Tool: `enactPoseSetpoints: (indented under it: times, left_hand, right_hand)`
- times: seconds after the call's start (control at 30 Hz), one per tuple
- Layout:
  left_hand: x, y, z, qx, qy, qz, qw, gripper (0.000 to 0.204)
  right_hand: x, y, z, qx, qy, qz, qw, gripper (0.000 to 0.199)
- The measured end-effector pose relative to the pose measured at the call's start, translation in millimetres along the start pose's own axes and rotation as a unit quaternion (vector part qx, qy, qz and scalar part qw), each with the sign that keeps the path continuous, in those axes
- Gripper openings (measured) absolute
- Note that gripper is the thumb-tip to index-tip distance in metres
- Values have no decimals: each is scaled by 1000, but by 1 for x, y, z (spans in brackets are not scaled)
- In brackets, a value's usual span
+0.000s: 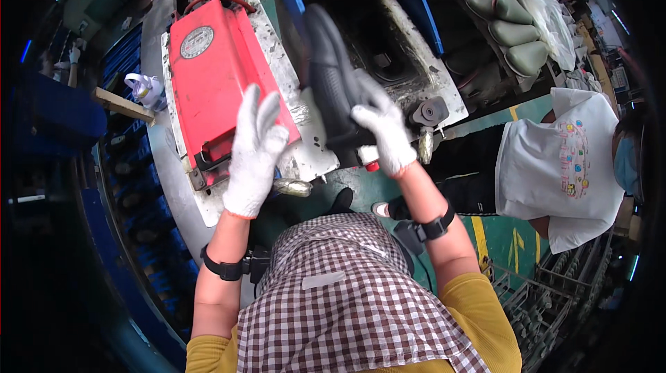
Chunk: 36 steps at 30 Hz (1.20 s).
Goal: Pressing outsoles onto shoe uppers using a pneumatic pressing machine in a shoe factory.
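Observation:
My right hand (386, 130), in a white knit glove, grips a black shoe (329, 85). The shoe stands lengthwise, its upper end reaching away from me, and is slightly blurred. My left hand (254, 158), gloved the same way, is open with fingers spread and nothing in it. It hovers over the near right edge of a red lid (225, 74) on a metal machine bed. Beyond the shoe, to the right, lies an open dark recess (383, 40) in a second metal plate. A grey knob-like part (431, 111) sits at that plate's near corner.
Handles wrapped in shiny film, one on the left (293, 187) and one on the right (426, 145), jut toward me. Grey-green shoe lasts (512, 33) fill a rack at the far right. A person in a white shirt (555, 165) stands right. A lilac bottle (143, 90) stands left.

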<state>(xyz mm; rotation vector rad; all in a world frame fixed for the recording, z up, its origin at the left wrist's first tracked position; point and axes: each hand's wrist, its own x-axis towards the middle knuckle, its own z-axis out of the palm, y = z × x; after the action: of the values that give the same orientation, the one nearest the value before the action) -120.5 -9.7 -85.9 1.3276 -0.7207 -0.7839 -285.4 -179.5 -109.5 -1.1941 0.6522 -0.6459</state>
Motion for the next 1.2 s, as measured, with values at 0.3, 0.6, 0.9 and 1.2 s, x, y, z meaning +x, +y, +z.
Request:
enactPoseSetpoints:
  times: [0.3, 0.6, 0.9, 1.2]
  left_hand:
    - [88, 75, 48, 82, 48, 195, 976, 84]
    - [157, 124, 102, 146, 15, 283, 948, 73]
    - [276, 193, 169, 318, -139, 326, 879, 73]
    - [279, 168, 185, 312, -149, 366, 864, 41]
  right_hand:
    - [168, 9, -117, -579, 160, -113, 791, 73]
    - [198, 44, -147, -699, 81, -74, 707, 80]
    - [193, 47, -142, -706, 88, -61, 700, 81]
    - [194, 45, -181, -520, 113, -38, 846, 81]
